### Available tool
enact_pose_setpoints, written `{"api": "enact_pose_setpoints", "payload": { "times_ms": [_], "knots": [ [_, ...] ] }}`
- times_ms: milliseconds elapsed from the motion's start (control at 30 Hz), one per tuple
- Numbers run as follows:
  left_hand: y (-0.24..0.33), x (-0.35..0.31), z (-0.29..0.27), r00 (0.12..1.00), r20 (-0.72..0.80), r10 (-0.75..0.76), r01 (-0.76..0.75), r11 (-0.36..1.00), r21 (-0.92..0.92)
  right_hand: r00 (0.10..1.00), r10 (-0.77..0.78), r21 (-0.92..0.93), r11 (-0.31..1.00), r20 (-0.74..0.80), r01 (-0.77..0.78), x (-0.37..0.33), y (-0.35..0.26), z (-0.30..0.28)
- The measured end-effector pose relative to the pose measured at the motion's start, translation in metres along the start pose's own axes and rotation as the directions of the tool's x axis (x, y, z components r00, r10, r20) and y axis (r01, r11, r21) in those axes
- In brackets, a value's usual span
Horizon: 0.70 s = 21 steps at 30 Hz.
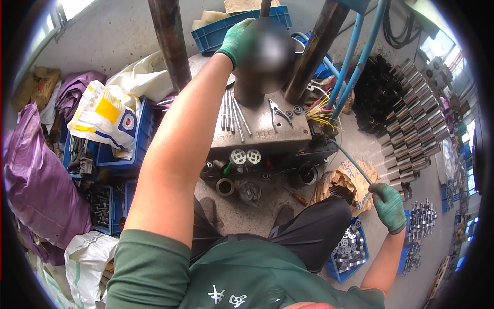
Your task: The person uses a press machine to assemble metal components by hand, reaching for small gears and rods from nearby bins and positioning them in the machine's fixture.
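My left hand (236, 42), in a green glove, reaches up to the side of a blurred, rounded metal piece (267, 54). Its fingers curve against that piece, their tips lost in the blur. The piece is over a dark round base (249, 96) on a steel press table (262, 129). In my gloved right hand (389, 208) is the end of a thin blue-grey lever (355, 164), which runs up to the table's right side. Several metal rods (234, 116) lie on the table, left of a pair of pliers (280, 112) and two small bearings (293, 110).
Dark steel columns (171, 44) flank the table. Two slotted discs (245, 156) sit below its front edge. A blue crate of metal parts (350, 246) is by my right knee, near a torn paper sack (355, 180). Stacked metal cylinders (417, 118) stand right; purple sacks (43, 180) lie left.
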<state>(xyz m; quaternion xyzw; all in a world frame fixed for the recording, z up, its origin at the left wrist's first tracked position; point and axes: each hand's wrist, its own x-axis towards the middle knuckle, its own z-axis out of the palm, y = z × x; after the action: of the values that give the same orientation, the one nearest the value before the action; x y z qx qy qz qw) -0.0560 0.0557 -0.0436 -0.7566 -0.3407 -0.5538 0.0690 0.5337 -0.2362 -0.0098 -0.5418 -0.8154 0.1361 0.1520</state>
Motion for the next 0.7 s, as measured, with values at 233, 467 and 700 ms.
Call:
{"api": "enact_pose_setpoints", "payload": {
  "times_ms": [233, 467, 700],
  "knots": [
    [0.076, 0.017, 0.003, 0.81, 0.07, -0.583, 0.577, 0.769, -0.276, 0.813, -0.199, -0.185, 0.976, -0.546, 0.115, 0.093, -0.001, -0.049],
    [0.089, 0.019, 0.005, 0.808, 0.088, -0.583, 0.587, 0.783, -0.204, 0.767, -0.181, -0.341, 0.939, -0.616, -0.052, 0.208, 0.012, -0.092],
    [0.077, 0.014, -0.001, 0.799, 0.057, -0.598, 0.589, 0.761, -0.273, 0.815, -0.044, -0.32, 0.931, -0.577, -0.177, 0.226, -0.005, -0.093]
  ]
}}
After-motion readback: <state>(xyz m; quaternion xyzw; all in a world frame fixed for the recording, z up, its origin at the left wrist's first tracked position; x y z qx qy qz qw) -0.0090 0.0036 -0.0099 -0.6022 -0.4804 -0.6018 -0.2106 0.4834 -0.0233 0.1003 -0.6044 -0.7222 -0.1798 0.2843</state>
